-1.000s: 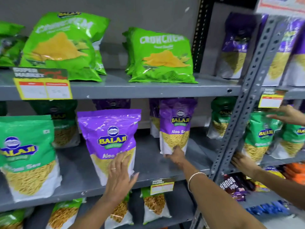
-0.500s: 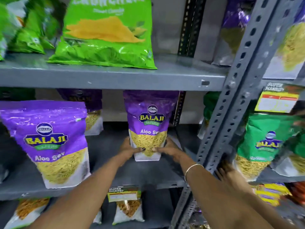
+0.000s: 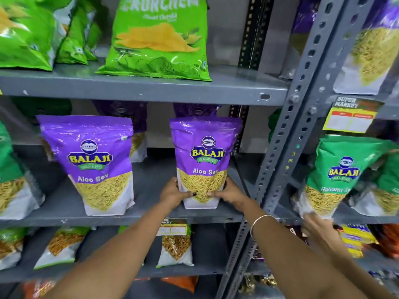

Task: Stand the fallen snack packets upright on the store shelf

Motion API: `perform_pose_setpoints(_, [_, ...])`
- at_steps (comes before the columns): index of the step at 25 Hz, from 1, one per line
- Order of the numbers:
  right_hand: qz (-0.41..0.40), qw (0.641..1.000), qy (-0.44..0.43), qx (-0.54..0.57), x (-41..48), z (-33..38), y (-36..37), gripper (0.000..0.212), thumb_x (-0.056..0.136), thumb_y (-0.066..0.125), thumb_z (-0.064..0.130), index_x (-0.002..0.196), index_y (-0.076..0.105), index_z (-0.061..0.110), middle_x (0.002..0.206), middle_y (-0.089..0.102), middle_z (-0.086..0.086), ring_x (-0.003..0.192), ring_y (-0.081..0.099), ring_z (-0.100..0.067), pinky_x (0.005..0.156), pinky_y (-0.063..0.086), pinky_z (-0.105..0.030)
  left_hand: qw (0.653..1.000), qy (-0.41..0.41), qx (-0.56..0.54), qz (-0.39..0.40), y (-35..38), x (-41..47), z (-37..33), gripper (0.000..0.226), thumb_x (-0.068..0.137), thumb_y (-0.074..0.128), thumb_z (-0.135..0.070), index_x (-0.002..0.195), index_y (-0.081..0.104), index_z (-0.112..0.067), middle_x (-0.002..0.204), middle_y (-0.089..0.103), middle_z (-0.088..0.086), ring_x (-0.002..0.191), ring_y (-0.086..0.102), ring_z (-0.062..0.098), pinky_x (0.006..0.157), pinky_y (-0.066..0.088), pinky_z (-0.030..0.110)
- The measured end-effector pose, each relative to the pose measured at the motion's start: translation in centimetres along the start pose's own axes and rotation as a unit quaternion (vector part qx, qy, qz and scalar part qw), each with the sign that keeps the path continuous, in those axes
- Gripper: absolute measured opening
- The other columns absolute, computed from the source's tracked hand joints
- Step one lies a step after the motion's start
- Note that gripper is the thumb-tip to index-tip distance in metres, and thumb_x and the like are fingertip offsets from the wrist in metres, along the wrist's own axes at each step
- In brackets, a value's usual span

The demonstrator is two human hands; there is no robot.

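Observation:
A purple Balaji Aloo Sev packet (image 3: 205, 156) stands upright near the front of the grey middle shelf (image 3: 151, 216). My left hand (image 3: 172, 192) grips its lower left side and my right hand (image 3: 231, 192) grips its lower right side, thumbs pressed on the front. A second purple Aloo Sev packet (image 3: 92, 162) stands upright to the left, untouched. More purple packets (image 3: 129, 117) stand behind, partly hidden in shadow.
Green Crunchem chip bags (image 3: 159, 39) sit on the upper shelf. A perforated grey upright post (image 3: 287, 137) divides the bays. In the right bay another person's hand (image 3: 317, 225) holds a green Balaji packet (image 3: 336, 175). Smaller packets (image 3: 174, 247) fill the lower shelf.
My left hand left the left purple packet and joined my right hand on the right packet. That packet has come forward toward the shelf's front edge. The view moved closer and rightward.

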State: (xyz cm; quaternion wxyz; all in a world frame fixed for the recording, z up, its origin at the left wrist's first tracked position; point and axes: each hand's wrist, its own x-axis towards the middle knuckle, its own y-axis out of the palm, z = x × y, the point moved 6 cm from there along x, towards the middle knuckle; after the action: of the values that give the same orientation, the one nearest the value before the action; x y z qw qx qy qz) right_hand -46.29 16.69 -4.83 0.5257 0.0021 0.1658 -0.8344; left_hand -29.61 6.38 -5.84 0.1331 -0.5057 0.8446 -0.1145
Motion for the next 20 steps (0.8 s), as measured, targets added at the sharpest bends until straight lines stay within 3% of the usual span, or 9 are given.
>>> perform_pose_setpoints(2, [0.012,1.0,-0.002,-0.004,-1.2,0.3,0.2,0.069,0.07,0.073,-0.008,0.129,0.04,0.001,0.119,0.056,-0.007,0.108,0.052,-0.018,0.062,0.05,-0.002,1.0,-0.001,0.025,-0.002,-0.1,-0.7,-0.2,0.045,0.064,0.081,-0.01,0.094,0.047,-0.013,0.116,0.064,0.015,0.109,0.06,0.031,0.095,0.048,0.046])
perform_pose_setpoints(3, [0.008,1.0,-0.001,-0.011,-1.5,0.3,0.2,0.07,0.071,0.073,-0.008,0.131,0.038,0.0,0.121,0.056,-0.009,0.107,0.051,-0.017,0.057,0.048,0.001,1.0,-0.003,0.027,0.001,-0.1,-1.0,-0.3,0.047,0.064,0.081,-0.012,0.096,0.047,-0.013,0.118,0.064,0.015,0.109,0.06,0.031,0.095,0.048,0.047])
perform_pose_setpoints(4, [0.003,1.0,-0.005,-0.008,-1.8,0.3,0.1,0.072,0.07,0.074,-0.007,0.132,0.038,0.0,0.126,0.056,-0.012,0.109,0.051,-0.017,0.061,0.048,-0.001,1.0,-0.003,0.029,0.002,-0.1,-1.2,-0.3,0.047,0.064,0.081,-0.012,0.096,0.047,-0.013,0.119,0.064,0.015,0.11,0.06,0.032,0.096,0.048,0.047])
perform_pose_setpoints(7, [-0.007,1.0,0.016,-0.018,-2.6,0.3,0.0,0.074,0.07,0.075,-0.004,0.133,0.037,0.002,0.135,0.054,-0.016,0.111,0.052,-0.018,0.077,0.048,-0.02,0.999,-0.008,0.033,0.001,-0.2,-1.7,-0.3,0.046,0.065,0.081,-0.01,0.095,0.047,-0.012,0.118,0.064,0.016,0.11,0.06,0.032,0.096,0.049,0.046])
perform_pose_setpoints(11, [0.002,0.999,0.031,-0.012,-3.2,0.4,0.2,0.074,0.072,0.075,-0.002,0.133,0.035,0.002,0.131,0.054,-0.013,0.107,0.05,-0.017,0.074,0.047,-0.02,0.999,-0.011,0.045,-0.003,0.0,-2.1,-0.3,0.043,0.066,0.079,-0.009,0.094,0.047,-0.012,0.119,0.064,0.015,0.11,0.061,0.032,0.096,0.049,0.045])
perform_pose_setpoints(13, [0.001,0.999,0.034,-0.01,-3.2,0.5,0.0,0.074,0.072,0.075,-0.002,0.133,0.034,0.0,0.128,0.054,-0.012,0.113,0.052,-0.02,0.084,0.047,-0.025,0.999,-0.012,0.044,-0.005,-0.1,-2.1,-0.4,0.044,0.066,0.08,-0.011,0.094,0.046,-0.013,0.12,0.064,0.015,0.112,0.06,0.032,0.096,0.049,0.046])
perform_pose_setpoints(16, [-0.013,1.0,0.016,-0.02,-3.4,0.7,0.0,0.096,0.058,0.086,0.011,0.135,0.029,0.004,0.135,0.052,-0.014,0.128,0.049,-0.028,0.101,0.045,-0.035,0.997,-0.005,0.079,-0.001,-0.1,-2.3,-0.4,0.055,0.067,0.079,-0.02,0.108,0.043,-0.011,0.129,0.057,0.015,0.118,0.055,0.031,0.098,0.047,0.046])
perform_pose_setpoints(18, [-0.064,0.997,-0.048,-0.022,-3.9,2.5,-0.1,0.114,0.047,0.086,0.034,0.14,0.024,0.01,0.141,0.046,-0.01,0.134,0.042,-0.026,0.108,0.04,-0.04,0.988,0.049,0.14,-0.037,-1.1,-3.3,-1.7,0.077,0.069,0.076,-0.031,0.131,0.036,-0.008,0.142,0.044,0.014,0.129,0.044,0.03,0.105,0.04,0.045])
perform_pose_setpoints(20, [-0.187,0.959,-0.163,-0.139,-5.5,6.4,-0.5,0.115,0.056,0.07,0.059,0.146,0.016,0.012,0.152,0.029,-0.009,0.143,0.023,-0.021,0.119,0.021,-0.036,0.938,0.205,0.233,-0.155,-3.5,-5.1,-5.0,0.081,0.077,0.062,-0.048,0.138,0.032,-0.006,0.146,0.037,0.013,0.134,0.033,0.026,0.107,0.035,0.041])
